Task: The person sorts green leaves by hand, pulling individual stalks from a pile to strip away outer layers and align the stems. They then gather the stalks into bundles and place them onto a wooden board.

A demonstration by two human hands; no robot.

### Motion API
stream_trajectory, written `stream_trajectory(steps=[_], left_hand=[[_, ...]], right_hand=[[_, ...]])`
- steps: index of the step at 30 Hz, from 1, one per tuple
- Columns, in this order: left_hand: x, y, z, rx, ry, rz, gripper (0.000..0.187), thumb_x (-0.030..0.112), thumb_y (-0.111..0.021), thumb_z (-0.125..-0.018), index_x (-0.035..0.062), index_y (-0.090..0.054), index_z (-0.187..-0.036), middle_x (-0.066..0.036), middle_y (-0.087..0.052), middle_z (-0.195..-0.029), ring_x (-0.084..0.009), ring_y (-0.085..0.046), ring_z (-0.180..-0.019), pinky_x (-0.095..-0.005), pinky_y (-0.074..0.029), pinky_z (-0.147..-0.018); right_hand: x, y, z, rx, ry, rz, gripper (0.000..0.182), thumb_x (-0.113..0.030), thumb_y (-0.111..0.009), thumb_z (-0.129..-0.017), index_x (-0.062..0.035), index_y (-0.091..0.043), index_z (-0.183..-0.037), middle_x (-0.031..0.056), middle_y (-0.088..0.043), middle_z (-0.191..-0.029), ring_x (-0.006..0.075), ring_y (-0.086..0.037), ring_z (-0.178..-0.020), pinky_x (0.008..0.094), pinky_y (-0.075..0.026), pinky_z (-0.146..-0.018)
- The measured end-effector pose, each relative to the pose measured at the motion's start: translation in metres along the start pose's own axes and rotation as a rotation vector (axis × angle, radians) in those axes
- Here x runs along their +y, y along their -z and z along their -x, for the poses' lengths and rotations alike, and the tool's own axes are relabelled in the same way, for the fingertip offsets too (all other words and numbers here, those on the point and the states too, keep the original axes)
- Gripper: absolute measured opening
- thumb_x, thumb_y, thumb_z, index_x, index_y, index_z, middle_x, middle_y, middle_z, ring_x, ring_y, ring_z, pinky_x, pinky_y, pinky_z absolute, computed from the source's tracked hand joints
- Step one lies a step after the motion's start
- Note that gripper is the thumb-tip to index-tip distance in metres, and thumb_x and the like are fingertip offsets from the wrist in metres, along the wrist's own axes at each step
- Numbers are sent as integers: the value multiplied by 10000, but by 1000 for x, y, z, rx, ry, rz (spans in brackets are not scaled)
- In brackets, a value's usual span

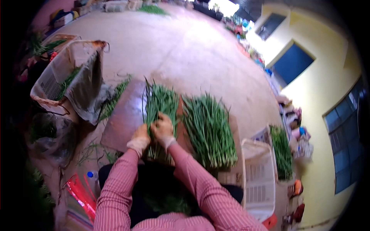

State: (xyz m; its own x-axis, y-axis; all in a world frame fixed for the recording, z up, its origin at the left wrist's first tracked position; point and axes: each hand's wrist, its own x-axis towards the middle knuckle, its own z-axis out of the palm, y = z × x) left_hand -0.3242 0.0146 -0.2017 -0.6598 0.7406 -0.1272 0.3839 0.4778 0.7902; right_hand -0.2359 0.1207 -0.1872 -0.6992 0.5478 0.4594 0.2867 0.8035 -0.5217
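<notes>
While closed, hands around chives.

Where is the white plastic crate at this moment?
In the head view the white plastic crate lies on the floor at the person's right, beside the right sleeve, between two piles of green stalks.

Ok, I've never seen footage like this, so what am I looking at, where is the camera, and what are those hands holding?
There is no machine: one person works with two gloved hands, filmed by a wide-angle camera on their head that looks down, so the edges curve. The left hand and right hand meet on a bundle of green chives, gripping it about the middle over a brown board on the floor. A larger pile of chives lies just to the right. A white crate stands further right, and a lined basket sits to the left. The striped sleeves are the person's own.
</notes>
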Motion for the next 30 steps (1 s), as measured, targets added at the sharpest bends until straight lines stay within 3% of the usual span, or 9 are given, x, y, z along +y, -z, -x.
stream_trajectory(steps=[2, 5, 9, 11, 18, 21, 23, 28, 30], left_hand=[[-8, -1, -2, -8, -83, 69, 599, 222, -862, -609, 64, -586, -1117, -215, -637, -1115, -408, -579, -1086, -480, -477, -901], [3, 11, 4, -51, -115, 104, 704, 192, -849, -641, 41, -541, -1256, -228, -626, -1176, -363, -592, -1126, -410, -488, -914], [10, 23, 3, -180, 125, 50, 786, 191, -838, -680, -17, -470, -1342, -208, -617, -1223, -284, -597, -1150, -375, -486, -940], [28, 40, 13, -160, 83, -89, 889, 264, -862, -664, -31, -421, -1379, -239, -550, -1304, -320, -548, -1212, -351, -453, -995], [47, 33, 48, 318, -311, -196, 576, 227, -746, -816, -7, -519, -1290, -204, -517, -1299, -295, -510, -1210, -378, -428, -1015], [97, -3, 89, 183, -480, 1, 424, 293, -698, -871, 26, -599, -1184, -165, -611, -1168, -290, -583, -1103, -377, -464, -966], [126, -34, 107, -132, -238, 89, 571, 382, -679, -882, -14, -550, -1273, -189, -577, -1280, -272, -553, -1184, -338, -425, -1018], [134, -104, 85, -597, 119, 195, 650, 628, -592, -854, -10, -584, -978, -74, -561, -769, -158, -561, -717, -281, -493, -704], [140, -120, 79, -628, 218, 294, 593, 648, -596, -843, 60, -537, -885, 9, -398, -632, -105, -395, -525, -244, -426, -534]], right_hand=[[-27, 11, -3, 166, -81, -60, 198, -255, -716, -805, -58, -721, -816, 195, -568, -1275, 361, -490, -1212, 421, -358, -1054], [-72, 62, 14, 196, 27, -207, 142, -155, -713, -754, -56, -704, -856, 199, -573, -1245, 351, -524, -1157, 413, -405, -992], [-70, 111, 101, -287, 315, -247, 304, -124, -726, -763, -36, -671, -1048, 175, -578, -1254, 331, -608, -1043, 403, -492, -898], [-73, 144, 145, -596, 138, 46, 422, -124, -671, -771, -70, -593, -1182, 124, -599, -1196, 328, -613, -1033, 413, -510, -862], [-14, 277, 164, 295, -200, 95, 214, -108, -667, -869, -61, -667, -1078, 124, -687, -1041, 273, -647, -981, 343, -509, -884], [61, 304, 165, 174, -570, 440, 761, -529, -661, -829, -39, -463, -1376, 195, -482, -1390, 318, -431, -1309, 408, -337, -1095], [92, 302, 156, 39, -811, 287, 1090, -693, -675, -718, -9, -288, -1474, 238, -350, -1479, 349, -301, -1396, 401, -268, -1142], [113, 286, 139, -61, -1002, 33, 1350, -770, -709, -603, -3, -74, -1514, 255, -222, -1533, 360, -231, -1427, 385, -241, -1152], [115, 282, 137, -62, -1019, -117, 1408, -757, -739, -583, -2, -1, -1515, 263, -240, -1523, 349, -263, -1416, 380, -271, -1134]])
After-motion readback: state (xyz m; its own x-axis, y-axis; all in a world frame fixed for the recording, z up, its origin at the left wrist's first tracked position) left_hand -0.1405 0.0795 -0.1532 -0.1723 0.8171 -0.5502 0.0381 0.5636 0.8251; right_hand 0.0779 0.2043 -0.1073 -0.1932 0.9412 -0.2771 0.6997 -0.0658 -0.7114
